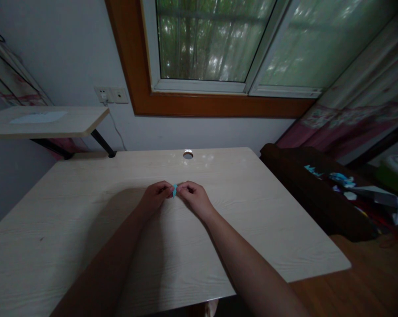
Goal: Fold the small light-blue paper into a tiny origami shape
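Note:
A small light-blue piece (174, 190), perhaps folded paper, is pinched between my two hands just above the middle of the desk (252, 211). My left hand (157, 194) grips its left side with thumb and fingertips. From the other side, my right hand (193, 195) holds it in the same pinching way. The fingertips hide most of the piece, so its exact kind and shape cannot be made out. Both hands are closed and lie close together, with the forearms reaching in from the near edge.
A round cable hole (188, 155) lies near the desk's back edge. At the left stands a raised shelf (83, 125) on black legs, with a pale sheet (38, 117) on it. Beyond the desk's right side is a dark brown bench (294, 180) bearing blue bits (342, 179).

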Motion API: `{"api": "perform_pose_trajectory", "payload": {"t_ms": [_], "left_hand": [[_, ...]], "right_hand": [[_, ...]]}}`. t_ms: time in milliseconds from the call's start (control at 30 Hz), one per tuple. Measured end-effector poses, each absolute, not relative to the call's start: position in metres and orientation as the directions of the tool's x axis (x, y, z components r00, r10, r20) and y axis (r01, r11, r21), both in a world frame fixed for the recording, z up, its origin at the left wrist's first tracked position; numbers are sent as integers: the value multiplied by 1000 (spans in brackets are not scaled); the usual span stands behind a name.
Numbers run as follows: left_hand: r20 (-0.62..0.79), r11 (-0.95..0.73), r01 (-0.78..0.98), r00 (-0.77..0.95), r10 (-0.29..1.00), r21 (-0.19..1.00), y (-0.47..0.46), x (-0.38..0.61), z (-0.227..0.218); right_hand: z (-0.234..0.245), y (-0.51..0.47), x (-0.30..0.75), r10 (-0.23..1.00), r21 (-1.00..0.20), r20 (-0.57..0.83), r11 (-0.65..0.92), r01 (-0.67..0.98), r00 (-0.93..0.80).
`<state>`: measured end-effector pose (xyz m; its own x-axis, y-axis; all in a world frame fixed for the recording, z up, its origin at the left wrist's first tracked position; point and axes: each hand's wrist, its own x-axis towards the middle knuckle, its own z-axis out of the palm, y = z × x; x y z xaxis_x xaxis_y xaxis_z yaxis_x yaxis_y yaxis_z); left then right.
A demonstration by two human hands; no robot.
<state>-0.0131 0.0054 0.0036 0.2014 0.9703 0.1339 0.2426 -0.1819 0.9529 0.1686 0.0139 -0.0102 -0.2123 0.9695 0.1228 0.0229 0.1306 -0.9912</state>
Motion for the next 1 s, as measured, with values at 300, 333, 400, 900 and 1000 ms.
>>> {"api": "perform_pose_trajectory", "payload": {"t_ms": [300, 333, 400, 900, 1000], "left_hand": [[129, -179, 235, 214, 968, 955, 5, -14, 0], [127, -177, 232, 216, 968, 957, 5, -15, -1], [124, -177, 231, 225, 966, 957, 5, -15, -2], [100, -186, 301, 279, 955, 935, 8, -15, -5], [102, -175, 269, 264, 959, 947, 7, -14, -3]], "right_hand": [[-9, 13, 168, 972, -990, 131, 137, 16, -197], [-9, 13, 168, 972, -990, 135, 141, 18, -190], [-7, 12, 168, 974, -988, 145, 151, 21, -175], [-9, 13, 168, 974, -985, 160, 169, 39, -162], [-10, 14, 168, 972, -985, 165, 172, 31, -170]]}}
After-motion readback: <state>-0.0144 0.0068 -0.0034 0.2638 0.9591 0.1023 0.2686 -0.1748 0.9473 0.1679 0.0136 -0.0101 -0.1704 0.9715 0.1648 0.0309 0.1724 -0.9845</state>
